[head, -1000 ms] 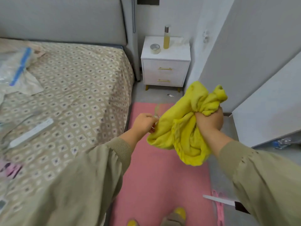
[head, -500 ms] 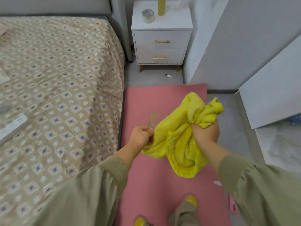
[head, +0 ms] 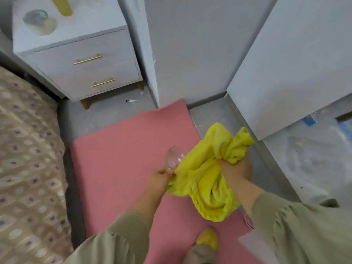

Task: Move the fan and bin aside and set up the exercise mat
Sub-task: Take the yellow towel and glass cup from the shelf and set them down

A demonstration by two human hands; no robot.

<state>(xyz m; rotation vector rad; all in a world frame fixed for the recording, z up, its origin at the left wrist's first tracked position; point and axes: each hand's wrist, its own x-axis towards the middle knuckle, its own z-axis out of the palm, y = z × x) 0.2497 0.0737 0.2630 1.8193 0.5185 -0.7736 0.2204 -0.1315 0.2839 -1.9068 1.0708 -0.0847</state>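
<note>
A pink exercise mat lies flat on the grey floor between the bed and the white wall. Above it my right hand is closed on a bunched yellow cloth. My left hand pinches a small clear glass object at its base, right beside the cloth's lower edge. No fan or bin is in view.
A bed with a patterned beige cover runs along the left. A white nightstand with gold handles stands at the back, a tape roll on top. White panels and clear plastic bags are on the right. My yellow slipper is on the mat.
The view has tilted down and turned right, so the bed slid left and the nightstand moved to the upper left. Both hands keep their hold and shifted right over the mat.
</note>
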